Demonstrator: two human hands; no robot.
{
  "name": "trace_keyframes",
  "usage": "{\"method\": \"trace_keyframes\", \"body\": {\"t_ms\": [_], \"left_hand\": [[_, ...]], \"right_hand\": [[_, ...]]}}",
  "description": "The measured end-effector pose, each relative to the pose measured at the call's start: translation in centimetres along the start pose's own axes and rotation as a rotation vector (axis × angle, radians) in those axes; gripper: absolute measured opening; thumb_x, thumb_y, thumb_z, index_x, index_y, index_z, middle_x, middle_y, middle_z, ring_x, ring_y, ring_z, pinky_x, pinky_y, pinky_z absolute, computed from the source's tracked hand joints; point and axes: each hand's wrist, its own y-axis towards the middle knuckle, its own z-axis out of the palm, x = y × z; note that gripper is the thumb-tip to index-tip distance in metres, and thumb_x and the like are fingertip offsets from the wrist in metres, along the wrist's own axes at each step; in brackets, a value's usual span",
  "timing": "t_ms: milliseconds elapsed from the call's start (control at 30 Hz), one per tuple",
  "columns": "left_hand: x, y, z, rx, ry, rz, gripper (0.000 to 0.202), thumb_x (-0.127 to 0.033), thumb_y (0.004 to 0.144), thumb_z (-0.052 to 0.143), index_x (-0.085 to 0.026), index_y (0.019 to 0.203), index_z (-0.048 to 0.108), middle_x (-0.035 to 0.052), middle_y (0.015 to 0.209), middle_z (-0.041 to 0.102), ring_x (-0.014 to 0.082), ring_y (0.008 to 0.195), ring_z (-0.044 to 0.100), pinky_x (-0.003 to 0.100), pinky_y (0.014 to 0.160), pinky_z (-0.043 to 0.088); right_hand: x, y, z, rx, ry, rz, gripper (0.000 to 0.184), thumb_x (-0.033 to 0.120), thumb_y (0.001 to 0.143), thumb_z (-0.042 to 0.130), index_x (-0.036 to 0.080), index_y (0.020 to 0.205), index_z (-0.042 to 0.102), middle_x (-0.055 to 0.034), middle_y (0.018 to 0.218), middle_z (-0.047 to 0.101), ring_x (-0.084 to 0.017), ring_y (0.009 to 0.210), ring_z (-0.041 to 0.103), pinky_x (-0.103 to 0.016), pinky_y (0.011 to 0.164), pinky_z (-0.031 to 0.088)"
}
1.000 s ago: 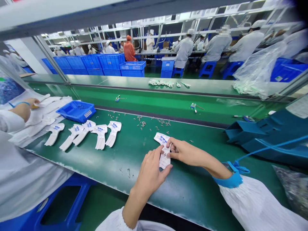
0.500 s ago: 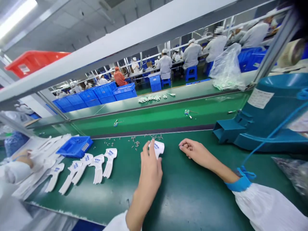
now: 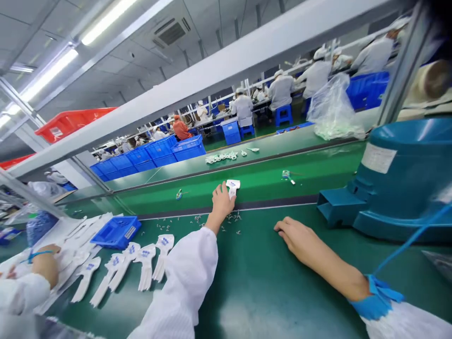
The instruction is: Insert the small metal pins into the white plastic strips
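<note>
The person's left hand [image 3: 221, 202] reaches forward from a white sleeve [image 3: 187, 282], and its fingertips rest on a small white piece with blue print [image 3: 233, 187]. The fingers bunch at the piece's edge, but you cannot tell whether they pinch it or only press on it. Half a second earlier, the piece lay on the near green belt [image 3: 268, 263] under this hand. Now it sits just past the hand on the far green belt [image 3: 318, 181], beyond a dark divider rail [image 3: 282, 201].

The right hand [image 3: 296, 235] is empty, lying relaxed and loosely curled on the near belt, with a blue cuff [image 3: 377, 296] at its wrist. Its fingertips touch the belt.

Bare green belt stretches between the two hands. To the right of the right hand, near but not touching, is the chute [image 3: 341, 205] of a teal machine [image 3: 395, 183].

Small metal parts [image 3: 233, 217] are scattered just behind the left hand, on the near side of the rail. Left of the left arm lies a row of white printed pieces [image 3: 155, 263], with a blue plastic tray [image 3: 116, 233] beyond them. At the far left, a co-worker's hand [image 3: 45, 266] rests on a white stack [image 3: 77, 240].
</note>
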Motion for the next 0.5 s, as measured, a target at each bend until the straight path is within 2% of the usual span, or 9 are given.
{"method": "trace_keyframes", "body": {"t_ms": [67, 133, 233, 300, 400, 500], "left_hand": [[2.4, -4.3, -1.8, 0.044, 0.064, 0.043, 0.057, -0.029, 0.09, 0.062, -0.02, 0.143, 0.041, 0.0142, 0.143, 0.047, 0.0314, 0.134, 0.041, 0.047, 0.108, 0.036], [5.3, -9.7, -4.3, 0.065, 0.137, 0.029, 0.057, -0.033, 0.09, 0.059, -0.024, 0.143, 0.041, 0.0106, 0.144, 0.048, 0.0313, 0.138, 0.037, 0.048, 0.111, 0.033], [9.8, -17.9, -7.7, 0.027, 0.248, -0.12, 0.049, -0.036, 0.095, 0.047, -0.017, 0.14, 0.044, 0.0156, 0.139, 0.051, 0.0336, 0.134, 0.042, 0.056, 0.11, 0.031], [12.4, -22.1, -8.7, -0.017, 0.307, -0.267, 0.051, -0.04, 0.096, 0.043, -0.011, 0.139, 0.045, 0.0216, 0.138, 0.05, 0.0403, 0.134, 0.04, 0.064, 0.107, 0.031], [15.1, -25.4, -8.4, -0.047, 0.342, -0.437, 0.063, -0.05, 0.093, 0.046, -0.008, 0.14, 0.045, 0.0263, 0.145, 0.043, 0.0496, 0.137, 0.031, 0.071, 0.103, 0.03], [16.1, -26.2, -7.6, -0.036, 0.325, -0.495, 0.058, -0.05, 0.097, 0.039, -0.012, 0.141, 0.047, 0.0215, 0.152, 0.036, 0.0438, 0.14, 0.032, 0.064, 0.108, 0.032]], "right_hand": [[-0.1, -0.1, 0.1, 0.017, -0.011, 0.03, 0.032, 0.009, 0.091, 0.038, 0.018, 0.1, 0.067, -0.0119, 0.097, 0.064, -0.026, 0.086, 0.066, -0.037, 0.074, 0.05], [-0.4, -0.1, 0.3, 0.029, -0.011, 0.07, 0.028, 0.01, 0.089, 0.044, 0.019, 0.1, 0.068, -0.0132, 0.099, 0.065, -0.026, 0.084, 0.067, -0.036, 0.068, 0.049], [-1.1, -0.2, 0.9, 0.068, -0.02, 0.09, 0.026, 0.01, 0.087, 0.047, 0.02, 0.095, 0.07, -0.0157, 0.098, 0.067, -0.026, 0.082, 0.068, -0.035, 0.064, 0.047], [-1.6, -0.3, 1.3, 0.081, -0.042, 0.083, 0.03, 0.012, 0.088, 0.043, 0.02, 0.095, 0.071, -0.0156, 0.098, 0.067, -0.026, 0.082, 0.068, -0.035, 0.065, 0.048], [-2.0, -0.6, 1.4, 0.051, -0.11, 0.12, 0.033, 0.023, 0.092, 0.038, 0.019, 0.105, 0.068, -0.0139, 0.106, 0.067, -0.029, 0.088, 0.067, -0.038, 0.066, 0.05], [-1.8, -0.6, 0.8, 0.064, -0.148, 0.199, 0.037, 0.036, 0.092, 0.037, 0.02, 0.11, 0.066, -0.0135, 0.111, 0.066, -0.033, 0.092, 0.067, -0.042, 0.066, 0.052]]}}
